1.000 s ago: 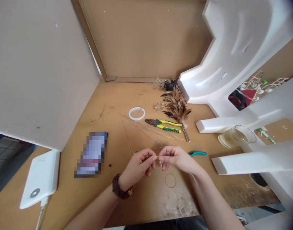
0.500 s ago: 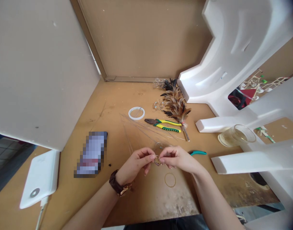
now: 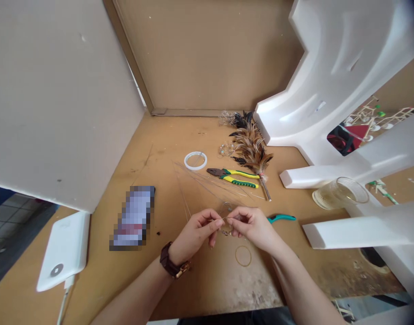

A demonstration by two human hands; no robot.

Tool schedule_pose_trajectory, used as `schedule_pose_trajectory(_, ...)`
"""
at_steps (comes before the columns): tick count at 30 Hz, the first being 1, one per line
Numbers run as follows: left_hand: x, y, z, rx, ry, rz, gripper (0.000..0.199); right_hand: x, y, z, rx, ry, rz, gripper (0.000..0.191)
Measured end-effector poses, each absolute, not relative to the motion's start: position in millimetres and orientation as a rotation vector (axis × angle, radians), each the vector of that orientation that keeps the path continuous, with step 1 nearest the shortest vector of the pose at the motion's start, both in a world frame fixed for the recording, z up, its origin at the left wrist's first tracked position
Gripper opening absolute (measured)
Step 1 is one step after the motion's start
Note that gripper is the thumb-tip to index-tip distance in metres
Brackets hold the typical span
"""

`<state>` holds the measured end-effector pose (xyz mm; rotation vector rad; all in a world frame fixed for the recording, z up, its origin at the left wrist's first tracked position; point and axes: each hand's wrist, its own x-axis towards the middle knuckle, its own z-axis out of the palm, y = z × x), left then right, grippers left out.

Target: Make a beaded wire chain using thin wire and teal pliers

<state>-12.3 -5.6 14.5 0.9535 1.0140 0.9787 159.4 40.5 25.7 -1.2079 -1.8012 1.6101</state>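
Fingertips of my left hand (image 3: 207, 225) pinch one side of a thin wire loop with small beads (image 3: 226, 233). Close beside it, my right hand (image 3: 244, 224) pinches the other side, the two sets of fingertips nearly touching. The loop hangs between and below the fingers; its fine detail is too small to tell. A thin gold ring (image 3: 243, 256) lies on the table just below my right hand. Beyond the hands, loose straight wires (image 3: 207, 183) spread out near pliers with yellow and green handles (image 3: 239, 178).
A white ring (image 3: 195, 160) and a feather duster (image 3: 252, 146) lie farther back. On the left are a phone (image 3: 134, 219) and a white power bank (image 3: 65, 248) with a cable. A glass (image 3: 340, 193) and a white moulded frame (image 3: 338, 225) stand right, near a teal handle (image 3: 283, 218).
The whole view has shifted slightly, so things appear a little farther right. Both hands keep their pinch on the beaded loop, with the fingertips slightly readjusted.
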Motion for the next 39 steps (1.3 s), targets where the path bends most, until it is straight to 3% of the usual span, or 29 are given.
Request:
schedule_pose_trajectory(12,-11,-5,12,0.857,1.064,1.052,0.024,163,44,29,-1.122,-1.892,1.634,0.02)
schedule_pose_trajectory(20,-16,-2,12,0.782,0.996,0.95,0.025,165,46,31,-1.044,-1.744,1.905,0.025)
schedule_pose_trajectory(39,-21,-4,20,0.85,0.88,0.95,0.02,164,44,35,-1.017,-1.705,1.972,0.03)
